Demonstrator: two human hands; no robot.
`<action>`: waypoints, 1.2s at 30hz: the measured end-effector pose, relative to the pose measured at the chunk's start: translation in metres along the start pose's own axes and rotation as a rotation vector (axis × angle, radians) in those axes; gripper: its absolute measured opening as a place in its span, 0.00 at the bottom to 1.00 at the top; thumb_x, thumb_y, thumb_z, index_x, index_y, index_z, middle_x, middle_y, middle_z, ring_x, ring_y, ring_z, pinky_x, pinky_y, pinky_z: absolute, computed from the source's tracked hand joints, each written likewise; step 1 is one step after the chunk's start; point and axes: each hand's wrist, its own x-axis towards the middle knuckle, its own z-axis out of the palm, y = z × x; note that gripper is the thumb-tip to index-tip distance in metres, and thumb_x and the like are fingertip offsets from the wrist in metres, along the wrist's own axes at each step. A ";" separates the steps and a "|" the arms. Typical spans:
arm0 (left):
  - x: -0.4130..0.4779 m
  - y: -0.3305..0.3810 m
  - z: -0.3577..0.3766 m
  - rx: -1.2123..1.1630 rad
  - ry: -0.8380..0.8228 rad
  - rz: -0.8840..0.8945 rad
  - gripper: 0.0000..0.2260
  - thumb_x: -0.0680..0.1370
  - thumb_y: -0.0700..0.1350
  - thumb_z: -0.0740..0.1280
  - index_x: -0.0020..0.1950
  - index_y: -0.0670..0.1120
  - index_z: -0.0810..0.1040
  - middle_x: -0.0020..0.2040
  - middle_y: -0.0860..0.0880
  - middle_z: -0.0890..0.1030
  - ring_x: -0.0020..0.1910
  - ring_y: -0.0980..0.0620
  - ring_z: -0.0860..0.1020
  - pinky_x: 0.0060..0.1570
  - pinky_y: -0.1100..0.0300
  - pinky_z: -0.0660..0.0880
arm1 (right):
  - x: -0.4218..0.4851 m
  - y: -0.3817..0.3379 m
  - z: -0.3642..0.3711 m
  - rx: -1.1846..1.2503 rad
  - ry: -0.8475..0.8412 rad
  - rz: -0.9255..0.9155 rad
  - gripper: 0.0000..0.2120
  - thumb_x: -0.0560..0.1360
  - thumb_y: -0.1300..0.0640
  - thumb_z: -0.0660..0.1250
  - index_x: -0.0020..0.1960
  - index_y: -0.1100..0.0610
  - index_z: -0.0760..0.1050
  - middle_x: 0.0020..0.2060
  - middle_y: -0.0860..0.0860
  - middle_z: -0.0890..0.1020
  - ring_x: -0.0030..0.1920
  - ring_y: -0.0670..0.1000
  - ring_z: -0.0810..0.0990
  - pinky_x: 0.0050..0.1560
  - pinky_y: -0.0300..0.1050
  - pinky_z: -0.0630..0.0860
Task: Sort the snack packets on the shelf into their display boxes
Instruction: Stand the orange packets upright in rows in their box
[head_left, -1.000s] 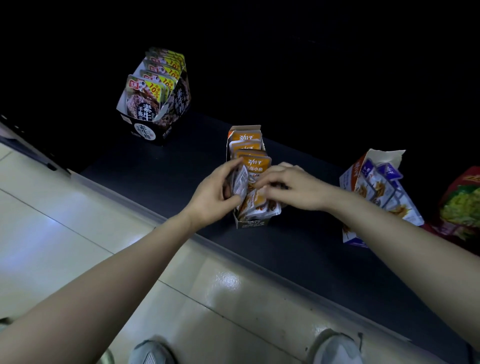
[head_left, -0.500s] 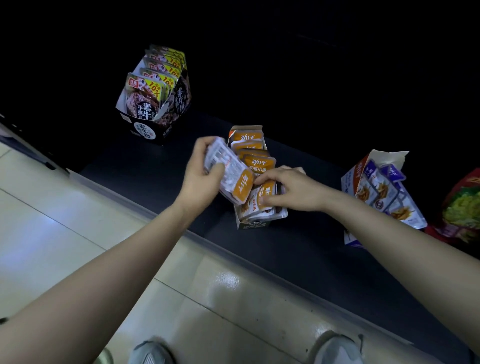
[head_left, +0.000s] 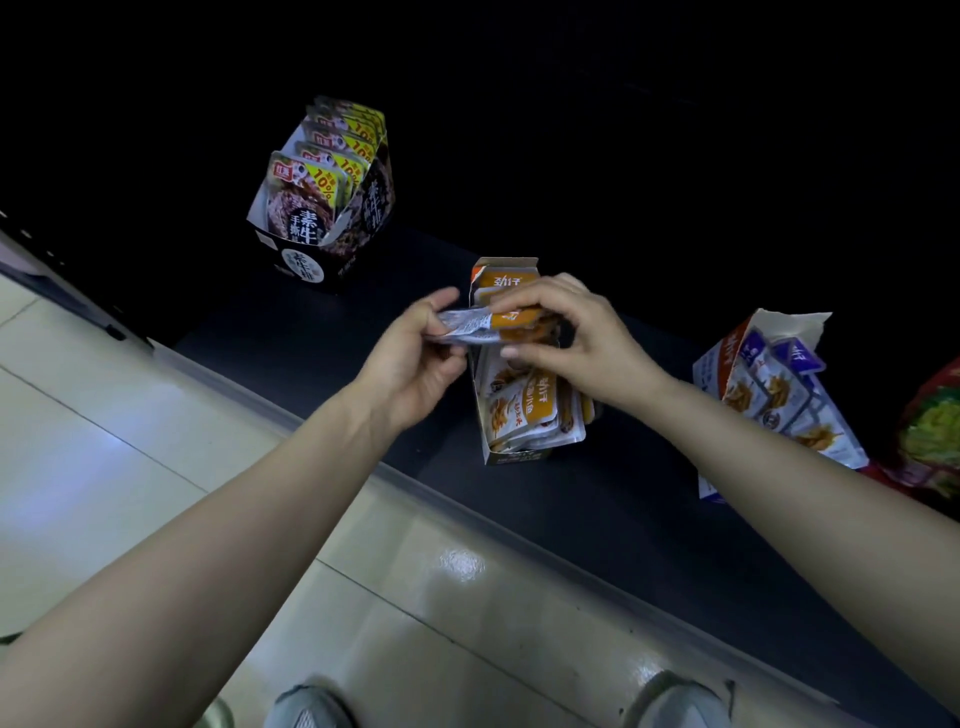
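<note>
Head view, looking down.

Left hand at centre frame, thumb on top and fingers beneath, pinching the silver end of an orange packet. Right hand just at 3 o'clock of it, fingers curled over the packet's orange end, thumb pressing from below. Packet held level between the two: at 3 o'clock of the left hand, at 9 o'clock of the right, lifted clear of the box.

Orange display box straight below the packet, at 6 o'clock, standing on the dark shelf. Stacked packets of the same orange kind inside, leaning forward over its front wall.

Black display box at 10 o'clock, well apart, filled with a row of upright yellow-tagged packets.

Blue-and-white display box at 3 o'clock, top torn open, its purple-topped packets fanned out toward the shelf edge. Red-and-green bag just beside it, cut off by the frame.

Tiled floor from 6 to 9 o'clock; two shoes at the bottom edge.
</note>
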 end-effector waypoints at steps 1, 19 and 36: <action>-0.001 0.001 0.002 -0.014 -0.030 -0.050 0.13 0.77 0.36 0.52 0.53 0.43 0.74 0.39 0.45 0.77 0.24 0.56 0.70 0.20 0.67 0.67 | 0.000 0.001 -0.002 0.022 0.029 0.031 0.16 0.73 0.49 0.72 0.58 0.53 0.78 0.55 0.40 0.79 0.57 0.49 0.76 0.59 0.49 0.74; 0.000 0.000 -0.011 0.666 -0.429 -0.010 0.14 0.76 0.34 0.69 0.61 0.37 0.78 0.56 0.39 0.83 0.51 0.45 0.82 0.53 0.56 0.79 | 0.005 0.003 -0.013 0.464 -0.086 0.494 0.18 0.69 0.51 0.73 0.56 0.56 0.77 0.47 0.50 0.83 0.47 0.47 0.83 0.49 0.41 0.79; 0.003 0.003 -0.013 0.274 -0.297 0.036 0.19 0.78 0.33 0.63 0.69 0.40 0.73 0.62 0.42 0.81 0.59 0.43 0.81 0.52 0.52 0.80 | 0.026 0.001 0.004 0.428 0.225 0.607 0.19 0.70 0.58 0.76 0.55 0.54 0.70 0.51 0.53 0.80 0.51 0.55 0.83 0.48 0.47 0.81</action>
